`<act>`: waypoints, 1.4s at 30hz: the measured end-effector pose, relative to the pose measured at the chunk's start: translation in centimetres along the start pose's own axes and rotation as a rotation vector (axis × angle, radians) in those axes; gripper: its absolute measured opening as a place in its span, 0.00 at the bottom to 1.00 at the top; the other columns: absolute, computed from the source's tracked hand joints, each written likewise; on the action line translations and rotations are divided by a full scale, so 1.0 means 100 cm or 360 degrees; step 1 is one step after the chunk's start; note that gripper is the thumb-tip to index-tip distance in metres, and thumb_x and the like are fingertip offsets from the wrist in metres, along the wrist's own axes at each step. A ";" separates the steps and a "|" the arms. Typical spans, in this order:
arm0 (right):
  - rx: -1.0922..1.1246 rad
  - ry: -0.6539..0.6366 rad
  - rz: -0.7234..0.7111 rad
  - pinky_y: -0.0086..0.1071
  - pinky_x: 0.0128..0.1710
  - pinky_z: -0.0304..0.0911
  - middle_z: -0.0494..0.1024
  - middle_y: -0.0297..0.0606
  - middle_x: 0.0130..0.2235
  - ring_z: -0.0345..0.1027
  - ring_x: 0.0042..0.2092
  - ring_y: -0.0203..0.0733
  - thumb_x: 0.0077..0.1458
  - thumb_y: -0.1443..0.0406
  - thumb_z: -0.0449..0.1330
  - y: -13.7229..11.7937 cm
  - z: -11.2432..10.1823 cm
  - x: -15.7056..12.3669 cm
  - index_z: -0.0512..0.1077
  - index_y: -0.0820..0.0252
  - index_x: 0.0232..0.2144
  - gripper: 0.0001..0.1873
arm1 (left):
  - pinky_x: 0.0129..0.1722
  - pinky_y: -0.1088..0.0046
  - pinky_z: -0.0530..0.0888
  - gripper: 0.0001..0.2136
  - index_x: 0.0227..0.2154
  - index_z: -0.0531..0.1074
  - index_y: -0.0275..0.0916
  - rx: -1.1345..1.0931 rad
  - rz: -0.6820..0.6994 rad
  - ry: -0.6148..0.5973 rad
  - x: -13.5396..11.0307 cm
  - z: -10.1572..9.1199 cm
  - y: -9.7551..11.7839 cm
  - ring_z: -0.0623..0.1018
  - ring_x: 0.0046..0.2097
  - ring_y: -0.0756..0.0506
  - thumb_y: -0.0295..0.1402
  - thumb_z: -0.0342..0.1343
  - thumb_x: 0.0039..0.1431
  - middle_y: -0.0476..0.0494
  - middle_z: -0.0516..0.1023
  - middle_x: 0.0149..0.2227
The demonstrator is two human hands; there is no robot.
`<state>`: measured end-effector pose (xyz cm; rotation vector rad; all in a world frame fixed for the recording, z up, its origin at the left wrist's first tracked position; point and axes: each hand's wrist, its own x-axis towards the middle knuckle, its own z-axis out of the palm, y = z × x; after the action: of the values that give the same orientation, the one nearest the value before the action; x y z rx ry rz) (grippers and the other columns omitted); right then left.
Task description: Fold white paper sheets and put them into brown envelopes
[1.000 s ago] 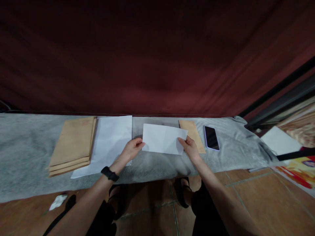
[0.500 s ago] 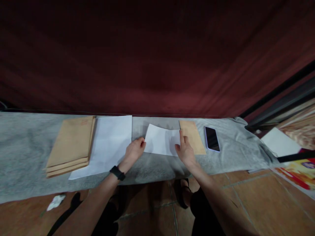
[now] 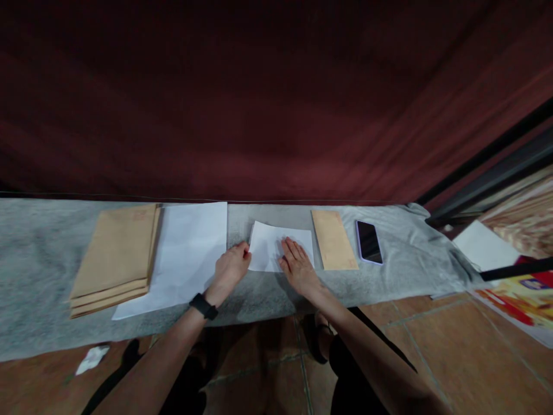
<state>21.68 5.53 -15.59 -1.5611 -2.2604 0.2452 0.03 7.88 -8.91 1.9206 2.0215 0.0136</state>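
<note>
A folded sheet of white paper (image 3: pixel 264 248) lies on the grey cloth between my hands. My left hand (image 3: pixel 233 264) is closed at its left edge, fingers pinching the paper there. Flat on top of the same paper, toward its right half, rests my right hand (image 3: pixel 298 265), its fingers stretched out. Just right of it lies a single brown envelope (image 3: pixel 336 242). To the left of my left hand are larger white sheets (image 3: pixel 194 242), partly under a stack of brown envelopes (image 3: pixel 116 248).
A phone (image 3: pixel 369 242) with a pale purple edge lies right of the single envelope. A dark red curtain (image 3: pixel 268 144) hangs behind the cloth-covered surface (image 3: pixel 268 300). Dark bars (image 3: pixel 488 161) stand at the right. A crumpled white tissue (image 3: pixel 92 358) is on the tiled floor.
My right hand has moved left from the paper's right edge onto its face and now lies flat. My left hand stays at the left edge. The view has shifted slightly.
</note>
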 end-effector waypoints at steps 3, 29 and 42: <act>-0.0078 -0.0037 0.0028 0.49 0.71 0.49 0.56 0.47 0.72 0.47 0.74 0.48 0.72 0.59 0.45 -0.005 -0.002 0.002 0.56 0.63 0.71 0.29 | 0.35 0.69 0.71 0.11 0.47 0.71 0.43 0.0034 -0.0012 0.0060 -0.006 0.002 -0.001 0.83 0.41 0.41 0.33 0.48 0.66 0.42 0.83 0.41; -0.0309 0.0182 0.0339 0.52 0.70 0.50 0.58 0.57 0.70 0.52 0.72 0.55 0.72 0.59 0.45 0.020 0.007 0.025 0.58 0.73 0.69 0.31 | 0.73 0.56 0.50 0.30 0.69 0.55 0.23 0.0030 0.0528 0.0611 0.034 0.069 0.035 0.53 0.74 0.38 0.40 0.36 0.72 0.28 0.54 0.72; -0.0265 0.0321 0.0410 0.57 0.68 0.53 0.57 0.64 0.70 0.52 0.71 0.61 0.71 0.60 0.45 0.024 0.008 0.010 0.56 0.79 0.69 0.32 | 0.71 0.51 0.55 0.30 0.69 0.55 0.22 -0.0020 0.0276 0.0707 0.030 0.068 0.020 0.54 0.74 0.35 0.35 0.38 0.69 0.24 0.57 0.71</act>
<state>23.10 7.35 -17.00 -1.8729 -1.9678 -0.0336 3.68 9.43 -15.52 2.2308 2.0937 0.5392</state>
